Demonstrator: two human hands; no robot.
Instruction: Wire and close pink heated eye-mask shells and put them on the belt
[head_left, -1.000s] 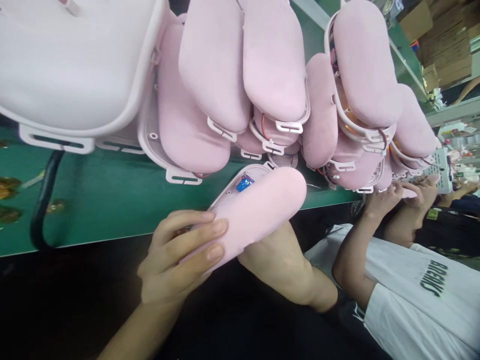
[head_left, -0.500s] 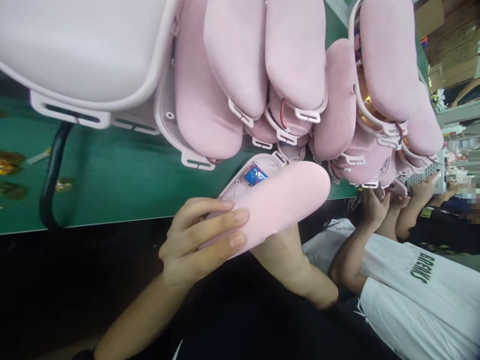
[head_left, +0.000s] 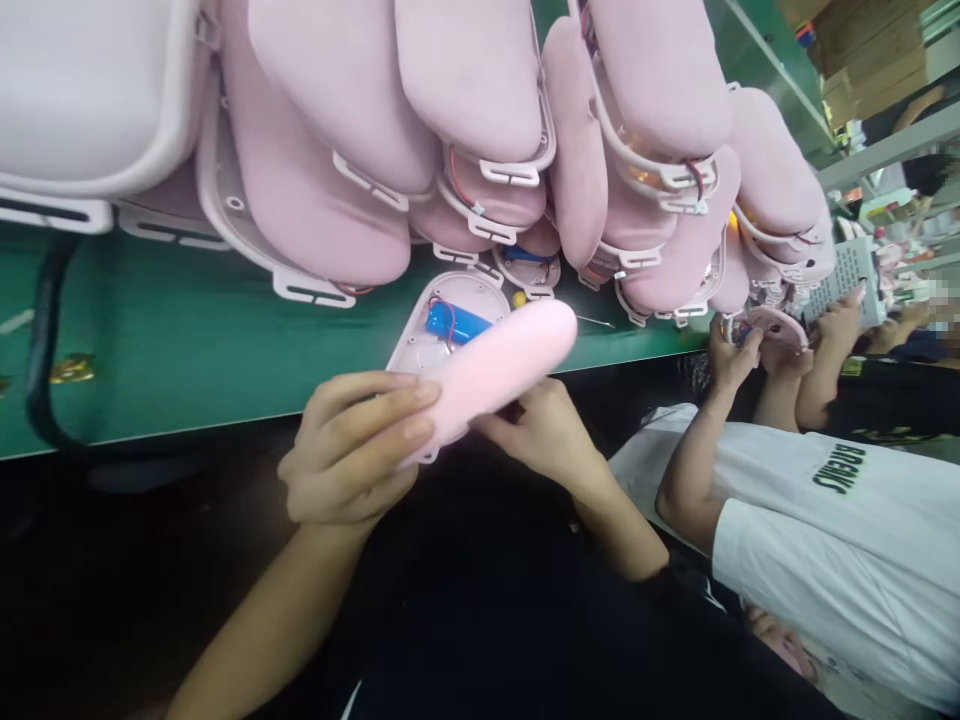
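My left hand [head_left: 360, 440] grips the near end of a pink oblong plastic cover [head_left: 510, 355], its fingers lying across the outer face. Beside that cover is an open pink half-shell [head_left: 420, 345] with screw posts, a blue cylindrical battery [head_left: 456, 325] and thin wires in it. The cover is tilted, hiding part of the half-shell and battery. My right hand [head_left: 551, 430] holds the pair from the other side, thumb at the cover's lower edge; its other fingers are partly hidden behind the pink parts.
Stacks of pink shells [head_left: 480, 80] with slotted tabs crowd the green table [head_left: 187, 360]. A black curved bar [head_left: 45, 350] stands at the left. A thin metal tool [head_left: 596, 320] lies behind the cover. At right, a co-worker in a white shirt [head_left: 825, 520] handles another pink shell [head_left: 780, 328].
The cover has swung edge-on, so more of the half-shell and battery shows. My right hand has come out from beneath the cover. The view has shifted, moving the stacks leftward.
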